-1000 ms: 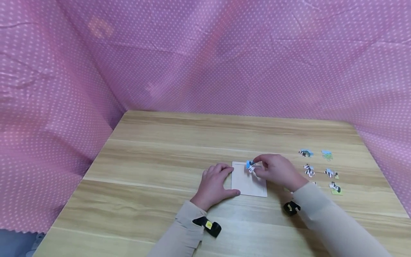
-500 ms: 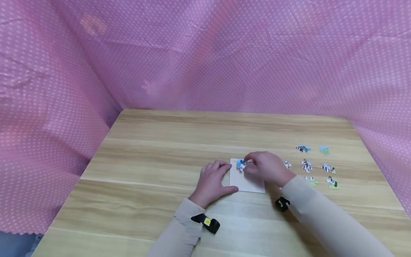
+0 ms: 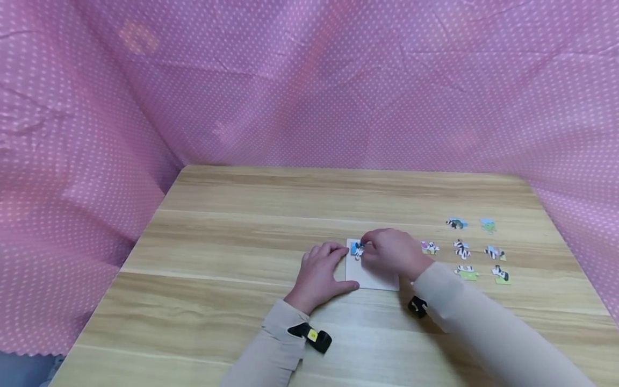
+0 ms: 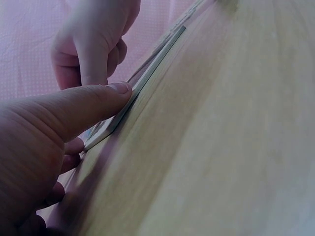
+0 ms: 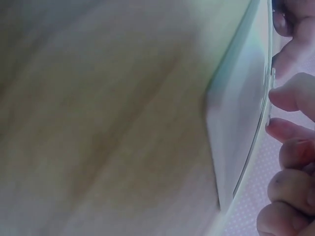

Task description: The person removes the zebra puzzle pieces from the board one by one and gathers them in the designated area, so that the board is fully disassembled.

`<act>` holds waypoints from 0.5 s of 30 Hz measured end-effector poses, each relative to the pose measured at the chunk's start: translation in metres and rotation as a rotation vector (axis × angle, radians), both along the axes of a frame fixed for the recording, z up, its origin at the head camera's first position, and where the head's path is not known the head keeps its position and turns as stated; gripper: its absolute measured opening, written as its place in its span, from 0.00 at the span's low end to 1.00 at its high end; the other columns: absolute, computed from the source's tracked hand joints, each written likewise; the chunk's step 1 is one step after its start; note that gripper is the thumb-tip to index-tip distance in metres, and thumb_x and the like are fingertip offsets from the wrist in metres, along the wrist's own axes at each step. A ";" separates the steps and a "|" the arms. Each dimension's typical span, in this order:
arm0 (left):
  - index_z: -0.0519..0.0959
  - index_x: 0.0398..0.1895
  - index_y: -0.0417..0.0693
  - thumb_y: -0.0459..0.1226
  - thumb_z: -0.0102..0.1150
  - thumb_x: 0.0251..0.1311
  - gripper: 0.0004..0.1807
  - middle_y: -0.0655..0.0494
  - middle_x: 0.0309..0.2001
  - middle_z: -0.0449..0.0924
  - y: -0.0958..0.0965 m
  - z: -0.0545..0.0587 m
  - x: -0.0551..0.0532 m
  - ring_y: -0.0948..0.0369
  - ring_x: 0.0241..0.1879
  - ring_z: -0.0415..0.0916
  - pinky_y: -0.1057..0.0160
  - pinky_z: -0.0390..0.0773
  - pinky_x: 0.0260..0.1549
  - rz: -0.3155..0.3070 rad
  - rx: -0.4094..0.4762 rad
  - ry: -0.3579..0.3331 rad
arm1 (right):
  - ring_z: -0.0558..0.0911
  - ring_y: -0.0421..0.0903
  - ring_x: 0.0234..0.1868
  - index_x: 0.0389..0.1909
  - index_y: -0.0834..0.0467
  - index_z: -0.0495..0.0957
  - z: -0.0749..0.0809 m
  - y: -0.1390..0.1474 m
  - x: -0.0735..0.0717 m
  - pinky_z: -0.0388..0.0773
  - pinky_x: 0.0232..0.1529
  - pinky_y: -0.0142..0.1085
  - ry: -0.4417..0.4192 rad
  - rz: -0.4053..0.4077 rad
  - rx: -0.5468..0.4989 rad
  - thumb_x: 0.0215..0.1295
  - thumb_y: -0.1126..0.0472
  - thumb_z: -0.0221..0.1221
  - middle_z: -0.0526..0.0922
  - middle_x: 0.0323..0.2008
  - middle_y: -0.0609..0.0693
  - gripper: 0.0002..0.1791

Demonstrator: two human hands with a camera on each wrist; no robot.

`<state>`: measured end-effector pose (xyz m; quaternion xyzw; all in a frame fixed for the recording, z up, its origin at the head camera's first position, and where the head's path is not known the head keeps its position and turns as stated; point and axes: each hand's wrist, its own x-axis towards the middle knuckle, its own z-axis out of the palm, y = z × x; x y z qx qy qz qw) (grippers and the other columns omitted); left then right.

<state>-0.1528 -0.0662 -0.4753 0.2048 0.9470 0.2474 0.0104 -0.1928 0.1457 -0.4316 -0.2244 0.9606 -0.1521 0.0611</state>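
Note:
My right hand (image 3: pixel 394 252) pinches a small puzzle piece (image 3: pixel 357 250), blue with black-and-white markings, between thumb and forefinger. The piece is over the back left corner of a pale, square puzzle tray (image 3: pixel 374 277); its right part is partly hidden by the fingertips. At the tray's left side, my left hand (image 3: pixel 316 277) rests with thumb and forefinger spread. In the left wrist view its thumb (image 4: pixel 106 96) lies across the tray's edge. Seen from the right wrist, the right fingertips (image 5: pixel 283 98) meet at a thin edge just above the tray (image 5: pixel 236 128).
Several loose puzzle pieces lie to the right: a blue-and-green one (image 3: pixel 488 225), a dark animal one (image 3: pixel 456 223), and black-and-white ones (image 3: pixel 461 249) in rows. The wooden table (image 3: pixel 217 242) ends at a pink dotted cloth (image 3: pixel 309 97) behind and at the sides.
My right hand has carried the puzzle piece leftward and down toward the tray's back left corner. The left hand keeps its place at the tray; the head view has shifted slightly.

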 end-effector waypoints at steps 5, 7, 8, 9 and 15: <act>0.75 0.68 0.54 0.64 0.70 0.49 0.44 0.60 0.64 0.71 0.001 0.001 0.001 0.57 0.62 0.66 0.53 0.64 0.55 0.004 -0.003 -0.010 | 0.84 0.55 0.51 0.53 0.56 0.84 0.001 -0.004 0.000 0.79 0.51 0.52 -0.007 0.004 0.042 0.65 0.53 0.61 0.87 0.50 0.52 0.19; 0.75 0.68 0.54 0.64 0.70 0.49 0.44 0.60 0.64 0.71 0.001 0.001 0.001 0.57 0.62 0.66 0.53 0.64 0.54 0.004 -0.004 -0.012 | 0.85 0.54 0.50 0.53 0.56 0.84 0.001 -0.004 0.000 0.79 0.50 0.51 0.006 0.006 0.058 0.65 0.52 0.61 0.87 0.49 0.51 0.18; 0.75 0.68 0.54 0.64 0.69 0.49 0.44 0.60 0.64 0.71 0.001 0.001 0.001 0.57 0.62 0.66 0.53 0.64 0.54 0.004 -0.006 -0.012 | 0.85 0.54 0.50 0.53 0.56 0.84 0.001 -0.005 0.000 0.80 0.50 0.51 0.012 0.008 0.067 0.65 0.52 0.62 0.87 0.49 0.51 0.18; 0.75 0.68 0.54 0.64 0.69 0.49 0.44 0.60 0.64 0.71 0.001 0.001 0.001 0.57 0.61 0.66 0.53 0.64 0.54 0.004 -0.007 -0.013 | 0.85 0.54 0.50 0.52 0.56 0.84 0.000 -0.005 0.000 0.80 0.49 0.51 0.021 0.013 0.076 0.65 0.52 0.62 0.87 0.49 0.51 0.18; 0.75 0.67 0.54 0.64 0.69 0.49 0.44 0.60 0.64 0.71 0.001 0.001 0.001 0.57 0.60 0.66 0.54 0.63 0.54 0.006 -0.009 -0.008 | 0.85 0.54 0.50 0.52 0.56 0.84 0.000 -0.007 0.000 0.80 0.49 0.50 0.037 0.021 0.112 0.66 0.52 0.62 0.87 0.50 0.52 0.18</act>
